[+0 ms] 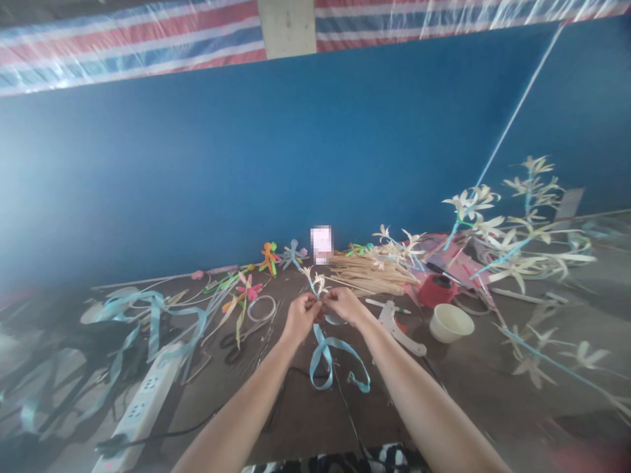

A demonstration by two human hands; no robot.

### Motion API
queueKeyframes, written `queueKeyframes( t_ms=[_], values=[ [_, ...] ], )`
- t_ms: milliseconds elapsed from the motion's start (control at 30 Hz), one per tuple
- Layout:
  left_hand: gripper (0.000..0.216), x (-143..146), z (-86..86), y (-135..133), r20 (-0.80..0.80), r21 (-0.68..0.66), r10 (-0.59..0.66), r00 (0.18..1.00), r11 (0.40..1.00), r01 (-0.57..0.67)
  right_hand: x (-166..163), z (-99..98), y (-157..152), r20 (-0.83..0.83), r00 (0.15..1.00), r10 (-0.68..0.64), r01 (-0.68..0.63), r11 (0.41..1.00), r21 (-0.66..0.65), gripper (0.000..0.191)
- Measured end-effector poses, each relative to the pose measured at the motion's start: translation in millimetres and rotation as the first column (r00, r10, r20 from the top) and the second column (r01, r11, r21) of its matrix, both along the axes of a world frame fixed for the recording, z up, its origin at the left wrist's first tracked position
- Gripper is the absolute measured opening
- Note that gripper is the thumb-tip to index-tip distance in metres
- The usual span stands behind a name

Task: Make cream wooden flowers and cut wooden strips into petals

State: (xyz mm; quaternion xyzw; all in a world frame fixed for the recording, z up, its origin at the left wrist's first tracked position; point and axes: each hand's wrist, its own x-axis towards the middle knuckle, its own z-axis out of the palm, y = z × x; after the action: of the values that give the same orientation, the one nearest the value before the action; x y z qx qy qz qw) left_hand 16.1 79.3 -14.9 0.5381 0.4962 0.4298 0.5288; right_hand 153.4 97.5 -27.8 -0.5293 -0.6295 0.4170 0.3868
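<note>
Above the middle of the table, my left hand (302, 318) and my right hand (345, 306) meet, fingertips pinched together. Between them stands a small artificial flower stem (315, 281) with cream petals and a light blue wrapped stalk, gripped low by my left hand. A light blue ribbon (321, 368) hangs in loops from the pinched fingers down to the tabletop. My right fingers close on the ribbon's upper part at the stalk; the exact contact is hidden by the fingertips.
Right of my hands are a glue gun (401, 332), a pale cup (451, 323), a red tape roll (437, 291) and finished flower branches (513, 256). Dried strips (377, 274) lie behind. On the left are scissors (235, 349), a power strip (142, 401) and loose ribbon (155, 315). A blue partition (246, 164) rises behind.
</note>
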Motion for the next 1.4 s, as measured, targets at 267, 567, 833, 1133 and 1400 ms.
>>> queueKeyframes(
  t_ms=[267, 567, 833, 1133, 1400],
  values=[
    [0.02, -4, 3.5, 7, -0.026, 0.015, 0.005, 1.0, 1.0, -0.004, -2, 2.9, -1, 0.105, 0.994, -0.029, 0.026, 0.999, 0.033, 0.019],
    [0.025, -25, 6.9, 20, 0.03, -0.02, 0.061, 0.998, 0.998, -0.06, 47, 7.6, -62, 0.423, 0.839, -0.343, 0.211, 0.921, 0.328, 0.036],
    [0.023, -26, 5.6, 12, 0.136, -0.142, 0.031, 0.99, 0.99, -0.011, 123, -24.6, -94, 0.841, 0.489, -0.23, 0.296, 0.951, 0.088, 0.046],
    [0.021, -29, 14.6, 10, 0.108, -0.211, 0.0, 0.994, 0.977, 0.023, 109, -15.5, -93, 0.71, 0.627, -0.322, 0.283, 0.942, 0.178, 0.033],
    [0.019, -31, 22.5, 6, 0.116, -0.211, -0.049, 0.992, 0.975, 0.073, 84, 31.6, -111, -0.275, 0.961, -0.002, 0.012, 0.999, 0.036, 0.025]
  ],
)
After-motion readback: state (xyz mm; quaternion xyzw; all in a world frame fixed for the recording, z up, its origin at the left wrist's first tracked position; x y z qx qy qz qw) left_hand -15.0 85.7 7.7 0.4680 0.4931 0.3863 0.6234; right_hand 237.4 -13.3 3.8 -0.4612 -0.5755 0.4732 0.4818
